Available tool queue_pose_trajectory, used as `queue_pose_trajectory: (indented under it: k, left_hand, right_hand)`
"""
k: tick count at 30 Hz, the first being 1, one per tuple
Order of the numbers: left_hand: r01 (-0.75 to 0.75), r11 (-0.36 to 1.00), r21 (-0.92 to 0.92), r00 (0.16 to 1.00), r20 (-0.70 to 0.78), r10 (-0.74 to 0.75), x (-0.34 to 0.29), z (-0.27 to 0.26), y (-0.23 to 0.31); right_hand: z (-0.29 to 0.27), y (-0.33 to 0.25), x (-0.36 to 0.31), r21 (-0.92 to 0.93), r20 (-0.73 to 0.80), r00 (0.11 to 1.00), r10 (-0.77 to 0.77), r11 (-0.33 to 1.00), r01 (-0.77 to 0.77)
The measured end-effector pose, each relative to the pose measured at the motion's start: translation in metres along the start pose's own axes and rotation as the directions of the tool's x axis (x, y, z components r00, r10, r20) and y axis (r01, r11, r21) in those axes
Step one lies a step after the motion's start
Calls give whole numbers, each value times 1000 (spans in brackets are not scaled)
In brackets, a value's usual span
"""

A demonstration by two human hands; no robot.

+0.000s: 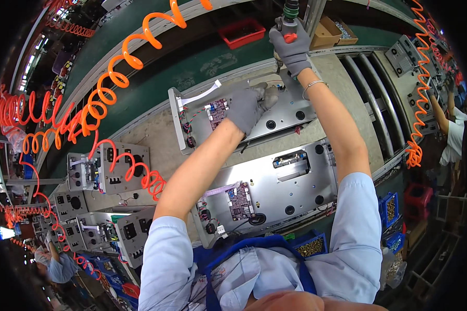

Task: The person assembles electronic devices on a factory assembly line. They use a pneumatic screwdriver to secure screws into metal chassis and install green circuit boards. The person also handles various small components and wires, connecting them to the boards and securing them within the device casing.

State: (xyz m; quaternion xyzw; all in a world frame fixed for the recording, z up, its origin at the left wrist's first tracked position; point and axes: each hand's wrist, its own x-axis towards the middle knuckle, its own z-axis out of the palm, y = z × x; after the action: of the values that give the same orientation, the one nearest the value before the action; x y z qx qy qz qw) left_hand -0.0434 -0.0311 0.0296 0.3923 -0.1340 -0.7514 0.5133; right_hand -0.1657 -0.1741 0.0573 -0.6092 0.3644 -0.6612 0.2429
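Observation:
My right hand [291, 46], in a grey glove, is closed around a power screwdriver [290, 11] with a dark green top and a red part by the fingers. The tool stands roughly upright over the far right part of a metal chassis [290, 123]. My left hand [247, 108], gloved too, reaches over the middle of that chassis with its fingers curled together; what they pinch, if anything, is hidden. Left of it, a purple circuit board [216, 113] and a white ribbon cable [201, 93] sit in the chassis.
A second chassis [275, 192] with a circuit board [238, 202] lies nearer me. Orange coiled hoses [132, 59] hang at the left. Metal rollers [371, 90] are at the right. A red tray [242, 33] and cardboard box [324, 33] stand beyond; a blue screw bin [311, 246] is close by.

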Motion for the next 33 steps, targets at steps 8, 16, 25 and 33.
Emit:
queue_pose_trajectory:
  k: [8,16,25,33]
  left_hand:
    - [-30,923,385,999,-4,35,-11,-3,8]
    - [-24,979,203,999,-40,33,-5,-12,4]
    - [29,987,161,999,-23,-25,-1,-14,9]
    - [149,989,-23,987,60,-147,13,-21,6]
  right_hand:
    - [-2,9,2,-23,40,995,-87,996,88]
    - [0,12,0,53,31,999,-17,998,15]
    - [-11,-71,3,401,79,997,5,915,-36]
    - [-36,-129,-21,593,18,1000,19,805,-25]
